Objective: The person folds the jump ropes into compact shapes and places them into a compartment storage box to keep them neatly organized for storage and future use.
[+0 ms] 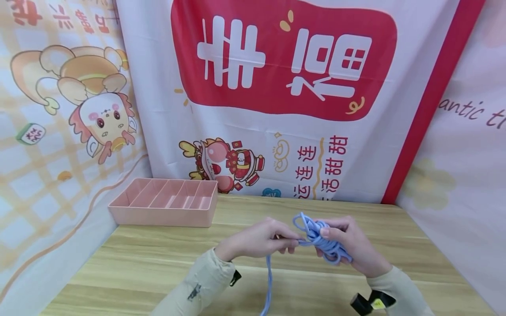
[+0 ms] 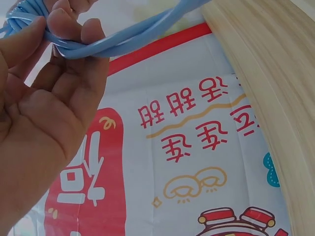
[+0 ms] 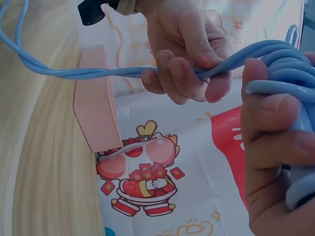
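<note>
A light blue cord (image 1: 331, 249) is wound into a bundle, with a small loop standing out at its upper left. My right hand (image 1: 353, 245) grips this bundle, thumb across the top and fingers curled round it. Just left of it, my left hand (image 1: 265, 237) pinches the cord's doubled strand (image 3: 127, 72) between thumb and fingers. From under the left hand the strand hangs down past the lower edge of the head view. In the left wrist view, the twisted cord (image 2: 123, 43) crosses the curled fingers (image 2: 92, 30).
A pink divided tray (image 1: 160, 216) with several compartments stands at the back left of the wooden table (image 1: 150, 267). Printed cloth walls (image 1: 154, 109) close in the back and both sides. A black wrist camera (image 1: 361, 303) sits on my right cuff.
</note>
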A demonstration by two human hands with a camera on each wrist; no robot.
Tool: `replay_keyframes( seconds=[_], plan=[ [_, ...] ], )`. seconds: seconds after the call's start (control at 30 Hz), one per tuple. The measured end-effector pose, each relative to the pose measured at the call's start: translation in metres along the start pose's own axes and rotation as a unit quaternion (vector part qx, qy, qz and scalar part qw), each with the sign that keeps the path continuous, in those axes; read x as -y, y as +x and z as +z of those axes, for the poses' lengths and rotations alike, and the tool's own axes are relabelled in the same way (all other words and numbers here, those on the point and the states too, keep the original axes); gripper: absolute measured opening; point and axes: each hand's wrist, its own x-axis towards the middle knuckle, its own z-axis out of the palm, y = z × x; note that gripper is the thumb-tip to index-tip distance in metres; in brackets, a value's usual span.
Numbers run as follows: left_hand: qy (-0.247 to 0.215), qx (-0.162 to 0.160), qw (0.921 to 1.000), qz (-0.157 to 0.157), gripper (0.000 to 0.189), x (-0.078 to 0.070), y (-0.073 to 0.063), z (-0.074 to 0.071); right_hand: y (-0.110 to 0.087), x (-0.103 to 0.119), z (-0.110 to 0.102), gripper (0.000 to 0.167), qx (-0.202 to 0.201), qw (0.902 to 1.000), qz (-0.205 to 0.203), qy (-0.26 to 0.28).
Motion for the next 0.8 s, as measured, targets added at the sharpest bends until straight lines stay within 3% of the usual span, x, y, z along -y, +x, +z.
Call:
replay_keyframes(
  seconds=[0.2,0.33,0.5,0.67,0.8],
  plan=[
    [-0.011,0.008,0.9996,-0.025,0.019,0.0,0.0,0.001,0.0,0.0,-0.001,0.032,0.001,0.9995,-0.018,0.028],
    [0.01,0.015,0.9994,-0.03,0.019,0.002,0.0,0.002,0.001,0.0,-0.001,0.033,0.015,0.9997,-0.016,0.013],
    [0.076,0.004,0.9955,-0.057,0.016,0.006,-0.001,0.001,0.0,0.0,0.004,0.03,0.038,0.9957,0.013,-0.083],
    [0.184,-0.028,0.9801,-0.068,0.009,0.009,-0.001,0.001,0.004,-0.005,0.015,0.022,0.041,0.9735,0.039,-0.222],
    [0.224,-0.038,0.9718,-0.064,0.01,0.008,0.0,0.002,0.006,-0.008,0.018,0.03,0.022,0.9661,0.074,-0.246]
  ],
)
